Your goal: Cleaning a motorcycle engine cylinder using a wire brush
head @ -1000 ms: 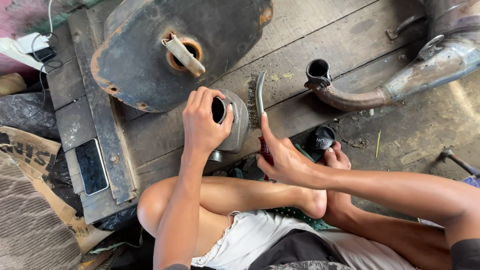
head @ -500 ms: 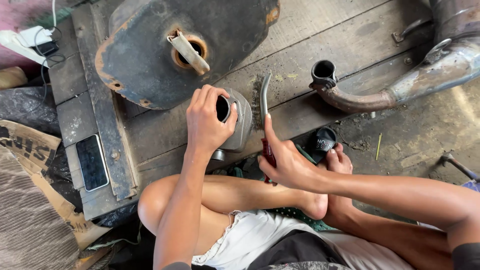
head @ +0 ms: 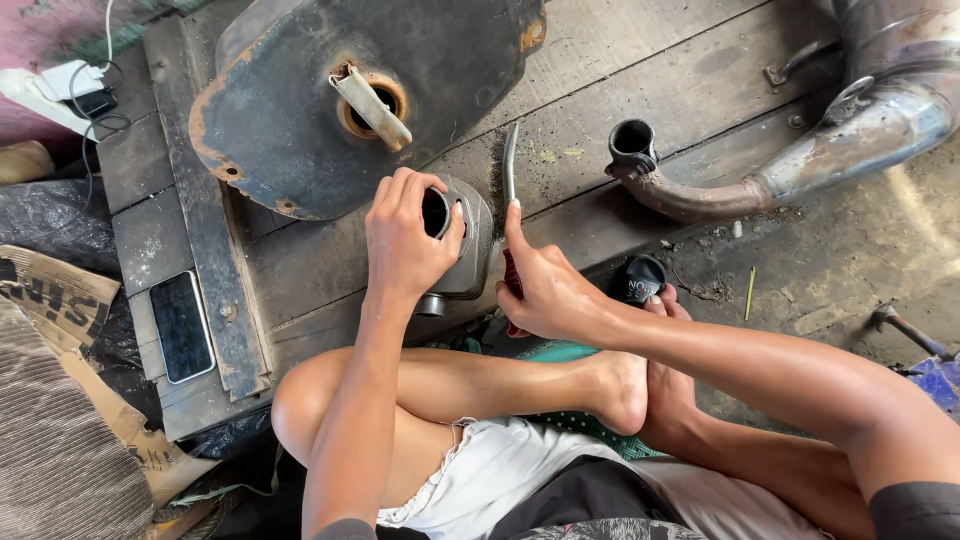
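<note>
Since a second ago the wire brush [head: 508, 170] has swung upright in the right hand's [head: 545, 290] clenched fingers, scrubbing beside the engine cylinder [head: 468, 240] which the left hand [head: 405, 240] grips, so next it needs firm strokes toward those fingers

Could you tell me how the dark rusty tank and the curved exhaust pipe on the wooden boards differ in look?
The tank is broad, flat-sided and matt dark, with orange rust along its edge; the exhaust pipe is slim, curved and partly shiny. The tank's opening has a pale piece lying across it; the pipe's mouth is clear. Both are worn metal resting on the boards.
</note>
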